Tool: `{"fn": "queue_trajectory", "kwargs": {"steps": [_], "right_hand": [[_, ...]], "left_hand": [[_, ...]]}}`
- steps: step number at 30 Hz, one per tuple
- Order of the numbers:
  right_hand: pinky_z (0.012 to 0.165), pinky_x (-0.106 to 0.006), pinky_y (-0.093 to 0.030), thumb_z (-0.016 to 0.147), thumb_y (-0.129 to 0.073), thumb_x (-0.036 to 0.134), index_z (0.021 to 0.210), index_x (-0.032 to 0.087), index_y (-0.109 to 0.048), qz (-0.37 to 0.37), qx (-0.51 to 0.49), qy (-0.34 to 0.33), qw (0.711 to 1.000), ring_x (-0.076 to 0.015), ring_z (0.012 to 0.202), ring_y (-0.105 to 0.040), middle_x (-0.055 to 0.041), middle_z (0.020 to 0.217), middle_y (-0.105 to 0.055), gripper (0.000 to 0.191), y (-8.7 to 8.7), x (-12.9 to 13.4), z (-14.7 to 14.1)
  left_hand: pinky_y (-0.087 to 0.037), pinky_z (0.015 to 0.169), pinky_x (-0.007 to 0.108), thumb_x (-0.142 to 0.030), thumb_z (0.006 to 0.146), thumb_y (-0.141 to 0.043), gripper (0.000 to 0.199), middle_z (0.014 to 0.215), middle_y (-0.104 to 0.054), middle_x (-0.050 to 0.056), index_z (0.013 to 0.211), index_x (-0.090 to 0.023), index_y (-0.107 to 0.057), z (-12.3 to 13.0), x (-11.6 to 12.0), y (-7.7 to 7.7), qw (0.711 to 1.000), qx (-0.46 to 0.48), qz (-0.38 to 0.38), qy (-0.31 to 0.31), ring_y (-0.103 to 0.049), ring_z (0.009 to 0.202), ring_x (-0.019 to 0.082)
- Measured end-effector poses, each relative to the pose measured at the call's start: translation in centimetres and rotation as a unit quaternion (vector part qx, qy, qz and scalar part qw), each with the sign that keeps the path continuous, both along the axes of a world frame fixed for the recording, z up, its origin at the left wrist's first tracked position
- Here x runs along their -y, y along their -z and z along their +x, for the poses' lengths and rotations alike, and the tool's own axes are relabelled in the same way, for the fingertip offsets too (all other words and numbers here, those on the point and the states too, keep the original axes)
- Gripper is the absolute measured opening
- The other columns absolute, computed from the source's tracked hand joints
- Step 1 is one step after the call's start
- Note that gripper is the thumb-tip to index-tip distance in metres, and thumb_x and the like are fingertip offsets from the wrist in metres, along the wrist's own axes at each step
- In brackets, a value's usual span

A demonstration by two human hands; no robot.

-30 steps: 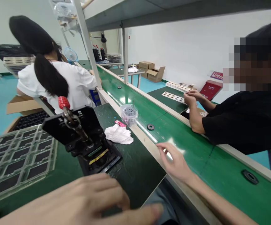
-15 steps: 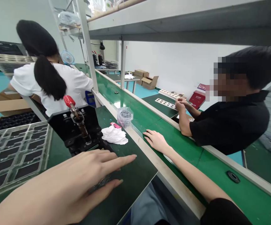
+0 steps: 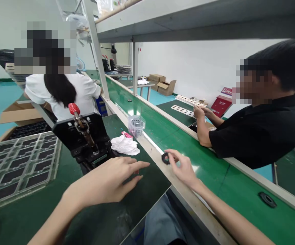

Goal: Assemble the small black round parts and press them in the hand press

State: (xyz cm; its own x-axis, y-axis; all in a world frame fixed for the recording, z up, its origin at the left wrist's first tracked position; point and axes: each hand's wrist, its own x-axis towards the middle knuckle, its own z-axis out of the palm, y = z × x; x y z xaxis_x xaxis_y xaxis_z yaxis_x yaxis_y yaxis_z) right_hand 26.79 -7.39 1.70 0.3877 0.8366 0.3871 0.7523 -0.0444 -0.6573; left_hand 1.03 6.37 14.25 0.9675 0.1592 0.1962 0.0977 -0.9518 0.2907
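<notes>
Right hand [image 3: 182,168] pinching a small black rubber ring [image 3: 166,158] between its fingertips, just above the edge of the green conveyor belt [image 3: 203,149]. Left hand [image 3: 106,178] open, palm down, fingers [image 3: 137,164] loosely spread over a dark green mat [image 3: 98,221]; contact with the mat can't be told. Just beyond those fingertips, a white cloth [image 3: 124,145], and past it a clear plastic cup [image 3: 136,126] of small dark parts. Left of the fingers, a black toggle-clamp fixture [image 3: 83,139] with a red handle [image 3: 74,108], and farther left a clear plastic tray [image 3: 19,170]. Right of the right fingertips, well apart on the belt, a second black ring [image 3: 267,199]. Across the belt, a co-worker's hands [image 3: 200,112], fingers close together; anything held can't be told.
</notes>
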Motion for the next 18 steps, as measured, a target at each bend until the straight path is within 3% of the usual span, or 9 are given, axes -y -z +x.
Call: {"fn": "queue_trajectory", "kwargs": {"steps": [2, 5, 8, 10, 13, 18], "right_hand": [[0.063, -0.024, -0.06, 0.105, -0.046, 0.035, 0.117, 0.021, -0.068, 0.013, -0.135, -0.079, 0.988, -0.0168, 0.075, -0.075, -0.0051, 0.091, -0.077, 0.029, 0.3, 0.1, -2.7], [0.058, -0.023, -0.061, 0.104, -0.048, 0.035, 0.121, 0.019, -0.067, -0.024, -0.24, -0.169, 0.956, -0.0167, 0.077, -0.075, -0.0052, 0.091, -0.075, 0.03, 0.9, -0.3, -6.1], [0.074, -0.028, -0.065, 0.103, -0.049, 0.029, 0.126, 0.019, -0.064, -0.024, -0.217, -0.214, 0.952, -0.018, 0.091, -0.075, -0.0087, 0.108, -0.075, 0.03, 1.2, -0.7, -7.7], [0.084, -0.031, -0.065, 0.103, -0.048, 0.025, 0.129, 0.019, -0.064, 0.002, -0.166, -0.223, 0.961, -0.0189, 0.1, -0.074, -0.0107, 0.119, -0.073, 0.03, 1.4, -0.7, -7.9], [0.09, -0.035, -0.062, 0.103, -0.047, 0.021, 0.127, 0.02, -0.064, 0.039, -0.099, -0.2, 0.974, -0.0206, 0.105, -0.07, -0.0118, 0.121, -0.071, 0.03, 1.7, -0.3, -7.1], [0.08, -0.031, -0.06, 0.104, -0.047, 0.024, 0.119, 0.021, -0.065, 0.025, -0.113, -0.144, 0.983, -0.019, 0.092, -0.071, -0.0093, 0.106, -0.072, 0.024, 2.7, -0.3, -5.2]], "left_hand": [[-0.062, 0.078, 0.035, -0.028, 0.103, -0.047, 0.042, 0.11, -0.073, 0.007, 0.144, -0.026, -0.053, 0.8, 0.3, 2.2, 1.0, -0.013, -0.012, -0.001, -0.074, 0.094, 0.024], [-0.06, 0.096, 0.044, -0.034, 0.101, -0.055, 0.049, 0.131, -0.065, 0.014, 0.148, -0.022, -0.043, 1.1, 1.1, 6.9, 0.995, 0.067, -0.05, -0.056, -0.066, 0.118, 0.029], [-0.059, 0.101, 0.048, -0.04, 0.095, -0.068, 0.066, 0.136, -0.059, 0.017, 0.149, -0.021, -0.035, 0.3, 2.3, 11.5, 0.982, 0.12, -0.09, -0.114, -0.062, 0.124, 0.031], [-0.057, 0.104, 0.051, -0.041, 0.092, -0.072, 0.069, 0.136, -0.059, 0.017, 0.147, -0.021, -0.035, -0.4, 3.1, 13.5, 0.977, 0.133, -0.096, -0.135, -0.06, 0.126, 0.032], [-0.055, 0.108, 0.052, -0.039, 0.095, -0.069, 0.061, 0.136, -0.059, 0.016, 0.144, -0.021, -0.038, -1.0, 4.0, 14.9, 0.975, 0.132, -0.099, -0.149, -0.059, 0.128, 0.032], [-0.057, 0.104, 0.047, -0.033, 0.098, -0.064, 0.045, 0.129, -0.063, 0.013, 0.138, -0.022, -0.046, -1.0, 4.0, 14.9, 0.966, 0.136, -0.141, -0.167, -0.063, 0.121, 0.028]]}}
